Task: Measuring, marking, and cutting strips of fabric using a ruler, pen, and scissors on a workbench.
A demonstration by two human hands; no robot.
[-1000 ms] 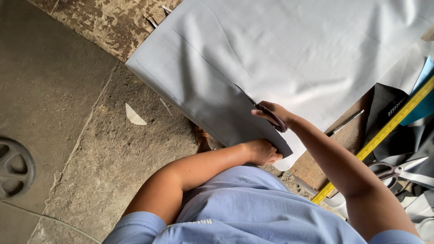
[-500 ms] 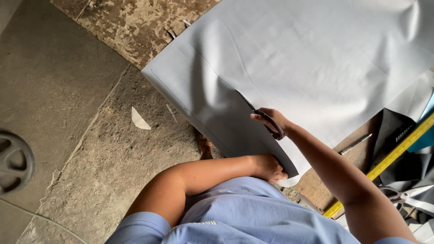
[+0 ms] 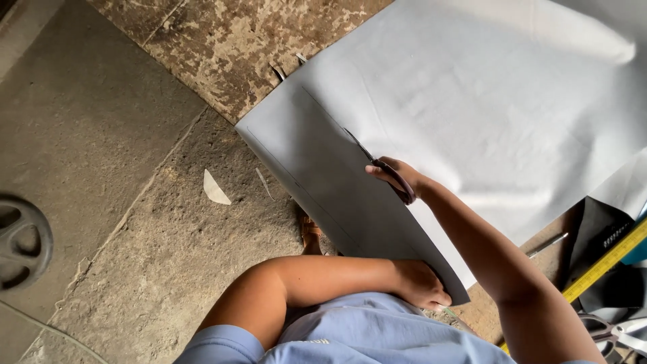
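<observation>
Head view, one person seated over a worn, blotchy wooden work surface.

Large pale grey sheet of flexible material lies across the surface; its near strip hangs over the edge toward the person, and the cut runs along that strip.

Right hand: fingers closed through the dark reddish handles of a pair of scissors, blades laid into the sheet and pointing away from the body.

Left hand: fingers curled, pinching the lower edge of the hanging strip just beside the corner, close to the light blue shirt.

Below: rough grey stone floor with a small pale offcut scrap lying on it and a round dark drain grate at far left.

At right edge: a yellow measuring tape running diagonally, and a second pair of scissors with pale handles, partly cut off by the frame.
</observation>
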